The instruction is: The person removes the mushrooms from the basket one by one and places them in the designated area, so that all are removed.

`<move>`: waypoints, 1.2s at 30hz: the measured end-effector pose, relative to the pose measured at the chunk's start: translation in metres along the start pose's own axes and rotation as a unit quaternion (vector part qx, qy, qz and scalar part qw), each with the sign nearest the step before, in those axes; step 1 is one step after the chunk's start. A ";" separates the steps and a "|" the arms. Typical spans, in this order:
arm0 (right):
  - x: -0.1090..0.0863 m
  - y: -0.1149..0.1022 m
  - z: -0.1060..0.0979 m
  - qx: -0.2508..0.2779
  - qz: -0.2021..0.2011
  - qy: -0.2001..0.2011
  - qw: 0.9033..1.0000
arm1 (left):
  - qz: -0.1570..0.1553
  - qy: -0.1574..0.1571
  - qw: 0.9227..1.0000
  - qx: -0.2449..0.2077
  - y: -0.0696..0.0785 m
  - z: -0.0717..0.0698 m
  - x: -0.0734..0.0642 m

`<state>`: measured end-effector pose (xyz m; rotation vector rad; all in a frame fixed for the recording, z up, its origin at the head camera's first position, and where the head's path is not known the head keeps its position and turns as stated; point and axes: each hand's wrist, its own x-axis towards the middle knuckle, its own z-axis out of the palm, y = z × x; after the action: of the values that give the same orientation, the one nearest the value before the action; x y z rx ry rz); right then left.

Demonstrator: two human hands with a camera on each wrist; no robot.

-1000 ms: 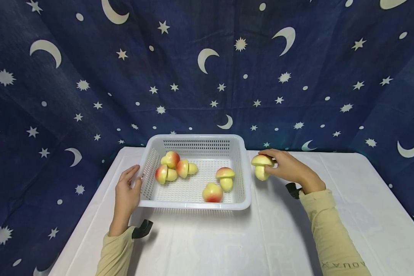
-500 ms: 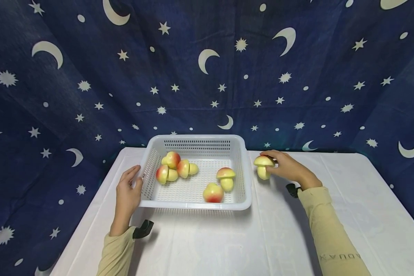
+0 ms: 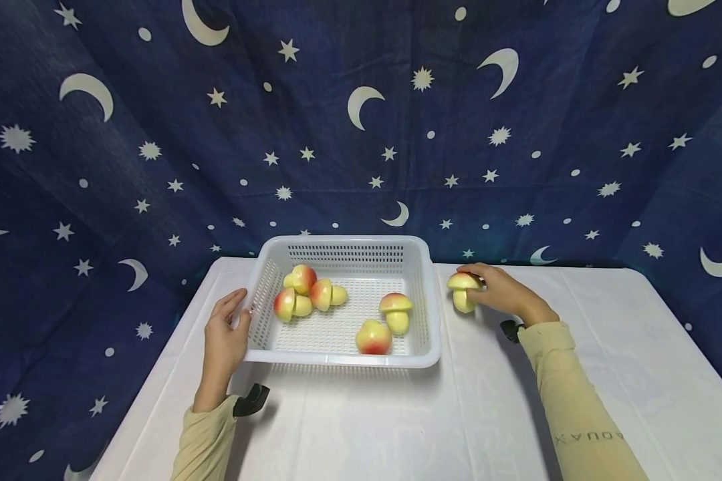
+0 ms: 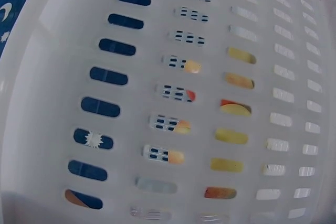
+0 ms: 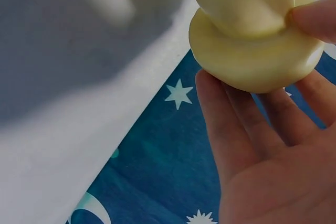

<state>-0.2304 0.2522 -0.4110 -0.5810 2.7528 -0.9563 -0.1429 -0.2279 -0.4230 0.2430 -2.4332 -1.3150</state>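
My right hand (image 3: 502,292) pinches a toy mushroom (image 3: 463,304) by its yellow-and-red cap, just right of the white plastic basket (image 3: 337,359). In the right wrist view the thumb (image 5: 317,20) presses where the mushroom's stem (image 5: 244,3) meets the cap, with the other fingers under the cap's far side. My left hand (image 3: 225,337) rests against the basket's left side, fingers relaxed and thumb near the rim. Inside the basket several similar mushrooms lie: a cluster at left (image 3: 303,294), and a mushroom (image 3: 396,314) beside another seen cap-up (image 3: 374,337) at right.
A white cloth covers the table (image 3: 361,427). Its far edge meets a dark blue curtain (image 3: 337,133) with moons and stars. The left wrist view is filled by the basket's slotted side wall (image 4: 157,103), with mushroom colours showing through the slots.
My right hand and the mushroom in it have shifted slightly to the right, away from the basket. The left hand and the basket's contents stay as they were.
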 end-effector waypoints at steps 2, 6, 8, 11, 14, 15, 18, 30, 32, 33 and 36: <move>0.001 0.002 0.000 -0.002 0.000 0.001 1.000 | 0.000 0.000 1.000 -0.001 0.000 0.000 0.000; 0.004 0.006 0.000 -0.002 0.005 -0.001 1.000 | -0.003 -0.002 1.000 -0.002 0.000 0.000 0.000; 0.005 0.008 0.001 0.000 0.011 -0.004 1.000 | -0.005 -0.004 1.000 -0.005 0.000 0.000 0.000; 0.007 0.012 0.002 0.002 0.021 -0.009 1.000 | -0.005 -0.004 1.000 -0.009 0.000 0.001 0.001; 0.008 0.016 0.003 0.005 0.027 -0.014 1.000 | -0.003 -0.005 1.000 -0.010 0.000 0.001 0.001; 0.008 0.017 0.003 0.004 0.028 -0.014 1.000 | -0.003 -0.005 1.000 -0.008 0.000 0.001 0.001; 0.009 0.019 0.004 0.004 0.027 -0.013 1.000 | -0.003 -0.005 1.000 -0.004 0.000 0.001 0.001; 0.012 0.018 0.002 -0.017 0.011 -0.017 1.000 | 0.003 -0.002 1.000 -0.011 0.001 0.000 0.000; 0.012 0.019 0.003 -0.021 0.006 -0.016 1.000 | 0.003 -0.001 1.000 -0.010 0.000 0.001 0.000; 0.012 0.019 0.003 -0.023 0.003 -0.016 1.000 | 0.003 -0.001 1.000 -0.010 0.000 0.001 0.000; 0.012 0.020 0.003 -0.034 -0.005 -0.015 0.999 | 0.002 0.000 1.000 -0.008 0.000 0.000 0.000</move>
<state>-0.2468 0.2599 -0.4265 -0.6149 2.7667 -0.8529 -0.1430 -0.2277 -0.4235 0.2340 -2.4207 -1.3333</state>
